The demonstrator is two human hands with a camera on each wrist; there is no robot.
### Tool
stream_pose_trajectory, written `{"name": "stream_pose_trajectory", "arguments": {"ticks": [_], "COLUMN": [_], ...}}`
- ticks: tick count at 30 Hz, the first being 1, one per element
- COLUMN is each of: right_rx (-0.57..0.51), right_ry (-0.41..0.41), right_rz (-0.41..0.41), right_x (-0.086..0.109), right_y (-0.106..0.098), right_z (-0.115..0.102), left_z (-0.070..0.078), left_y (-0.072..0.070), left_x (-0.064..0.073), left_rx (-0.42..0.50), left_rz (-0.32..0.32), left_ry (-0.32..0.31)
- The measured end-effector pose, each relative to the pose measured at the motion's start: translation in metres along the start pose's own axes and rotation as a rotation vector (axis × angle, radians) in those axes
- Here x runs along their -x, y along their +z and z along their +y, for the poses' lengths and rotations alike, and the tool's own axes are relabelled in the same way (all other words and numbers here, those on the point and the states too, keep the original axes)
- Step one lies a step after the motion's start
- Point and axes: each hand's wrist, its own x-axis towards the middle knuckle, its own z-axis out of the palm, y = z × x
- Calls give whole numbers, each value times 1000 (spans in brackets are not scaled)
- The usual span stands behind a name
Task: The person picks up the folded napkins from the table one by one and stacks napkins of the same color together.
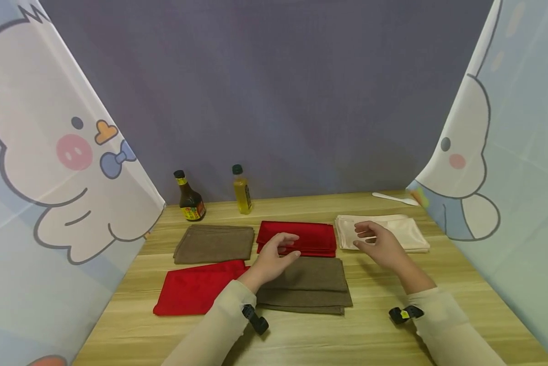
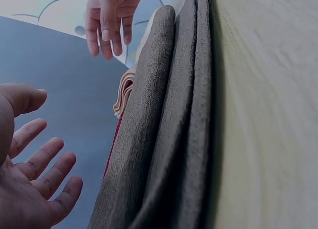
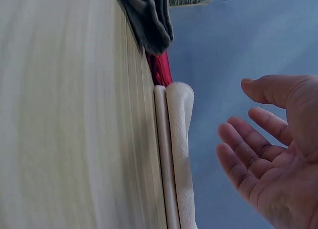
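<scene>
In the head view my left hand (image 1: pixel 274 259) hovers over the front brown cloth (image 1: pixel 308 284), fingers loosely bent and nothing held. My right hand (image 1: pixel 381 245) hangs above the folded cream cloth (image 1: pixel 408 231), thumb apart from the fingers. Between them at the back lies a folded red cloth (image 1: pixel 308 236). The left wrist view has the brown cloth's layered edge (image 2: pixel 159 105) beside my relaxed left fingers (image 2: pixel 49 174). From the right wrist, the cream cloth (image 3: pixel 181 149) shows two thick folds, apart from my spread right fingers (image 3: pixel 243 159).
Another red cloth (image 1: pixel 191 292) lies at front left, with a second brown cloth (image 1: pixel 216 241) behind it. A dark sauce bottle (image 1: pixel 191 201) and a yellow oil bottle (image 1: pixel 242 190) stand at the back. A white plastic utensil (image 1: pixel 395 198) lies at back right. Printed curtains flank the table.
</scene>
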Motion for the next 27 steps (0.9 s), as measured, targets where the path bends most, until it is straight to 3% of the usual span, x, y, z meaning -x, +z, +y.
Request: {"name": "stream_pose_trajectory", "arguments": {"ticks": [6, 17, 27], "right_rx": [-35, -54, -62], "right_ry": [-22, -10, -21], "right_rz": [-31, -78, -138], "right_x": [0, 4, 6], "right_y": [10, 21, 33], "right_z": [-3, -8, -12], "left_z": [-4, -17, -26], "left_y": [-11, -46, -68], "left_x": [13, 42, 61], "left_rx": [-20, -43, -91], "left_rz": [6, 62, 97], "left_ry": [-11, -52, -38]}}
